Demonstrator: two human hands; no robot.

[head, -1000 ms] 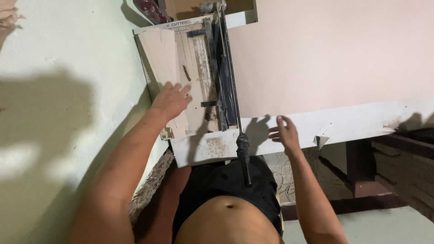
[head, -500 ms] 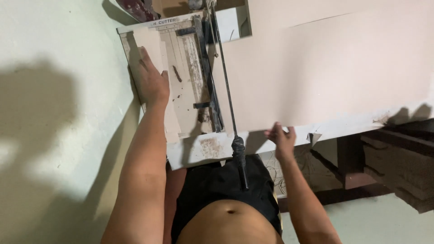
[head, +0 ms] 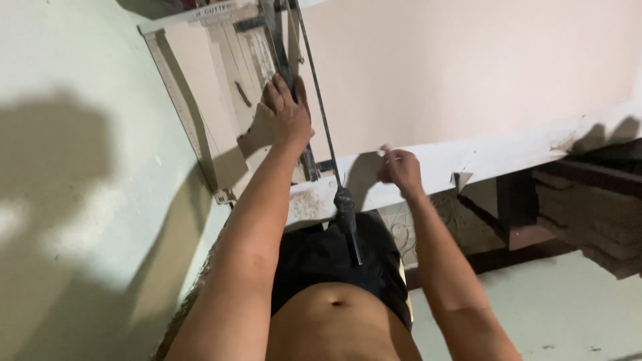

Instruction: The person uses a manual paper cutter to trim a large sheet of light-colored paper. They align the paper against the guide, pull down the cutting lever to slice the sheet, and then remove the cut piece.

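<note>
Covering the cutter (head: 221, 80) bed, left hand (head: 287, 117) hides its clamp.

Bare arms and torso; black shorts (head: 321, 257), apparently patterned.

Matt, smooth pale card sheet (head: 468, 73) at two o'clock; cutter board (head: 221, 80) at eleven o'clock worn and stained, its blade arm (head: 321, 113) dark metal, handle (head: 348, 220) black. Counter (head: 508, 157) edge chipped white paint.

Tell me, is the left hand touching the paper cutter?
Touching. The head view shows the left hand pressed flat on the paper cutter beside its blade arm.
</note>
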